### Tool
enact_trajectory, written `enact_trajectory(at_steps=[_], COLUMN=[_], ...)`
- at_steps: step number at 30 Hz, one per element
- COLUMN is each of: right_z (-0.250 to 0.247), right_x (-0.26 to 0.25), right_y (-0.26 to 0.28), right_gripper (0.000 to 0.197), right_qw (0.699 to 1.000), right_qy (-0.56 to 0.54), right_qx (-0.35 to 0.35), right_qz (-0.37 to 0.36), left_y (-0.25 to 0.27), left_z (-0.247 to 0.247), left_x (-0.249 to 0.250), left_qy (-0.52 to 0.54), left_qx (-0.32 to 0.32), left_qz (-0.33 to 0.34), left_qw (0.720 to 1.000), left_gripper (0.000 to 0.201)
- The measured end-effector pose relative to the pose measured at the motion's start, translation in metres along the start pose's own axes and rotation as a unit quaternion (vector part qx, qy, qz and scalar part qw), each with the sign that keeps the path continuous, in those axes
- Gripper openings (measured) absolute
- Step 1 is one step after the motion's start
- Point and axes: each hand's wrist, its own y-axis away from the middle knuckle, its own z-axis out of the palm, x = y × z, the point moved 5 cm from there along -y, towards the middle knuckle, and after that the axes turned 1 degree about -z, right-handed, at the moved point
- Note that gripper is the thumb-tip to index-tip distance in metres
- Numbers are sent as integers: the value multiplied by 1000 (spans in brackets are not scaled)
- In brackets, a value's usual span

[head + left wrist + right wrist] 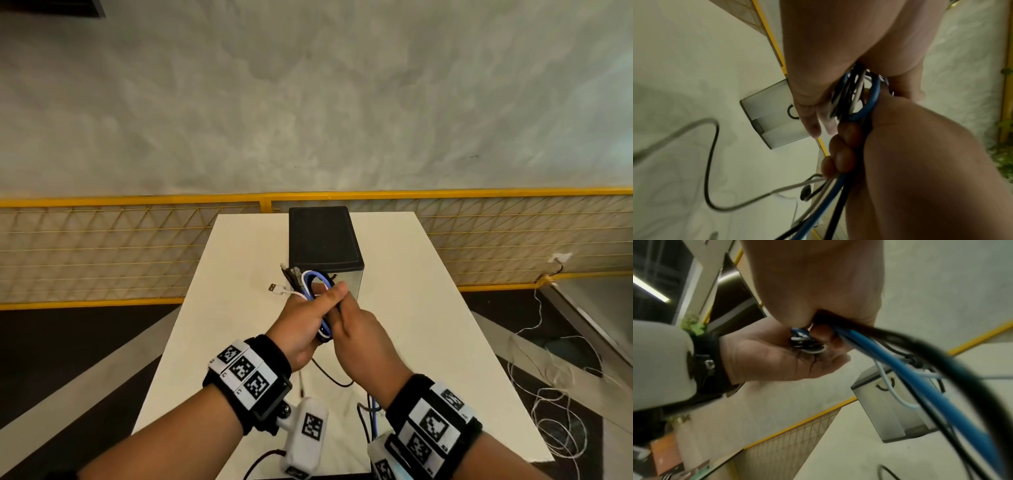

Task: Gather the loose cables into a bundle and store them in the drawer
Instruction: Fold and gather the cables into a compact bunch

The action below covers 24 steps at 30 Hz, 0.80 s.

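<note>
no readable text, black-and-white square code markers on wristbands (247, 372), no words or numbers legible

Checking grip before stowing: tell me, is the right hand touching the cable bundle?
Touching. The head view shows the right hand closed around the cable bundle.

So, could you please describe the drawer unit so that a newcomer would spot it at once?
Start at the white table in front of the yellow mesh fence. The drawer unit stands at its far end, beyond both hands: a small box with a black top, pale grey front and dark curved handle, the only box there.
</note>
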Motion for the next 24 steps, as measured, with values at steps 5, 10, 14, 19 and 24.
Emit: enact_trajectory(at_steps=[5,10,14,19,24], right_z=[13,14,9,2,28], right_x=[-4,-4,1,4,29], right_y=[10,16,26,26,37], right_gripper=[32,39,53,48,11], right_qw=[996,989,993,965,968], right_qy=[13,-59,-110,-261,-162], right_qx=[-81,-128,-30,-4,-156], right_qz=[-23,-34,-34,33,108], left_y=[1,2,2,2,1], left_z=[-1,-6,-1,-6,-5], left_x=[-3,-2,4,5,19], left_qy=[-18,12,52,67,48], left_qx=[-17,-6,-18,-3,40], left_qz=[-41,-24,0,11,67], left_qw=[999,1000,998,998,996], left_gripper=[41,22,22,26,24])
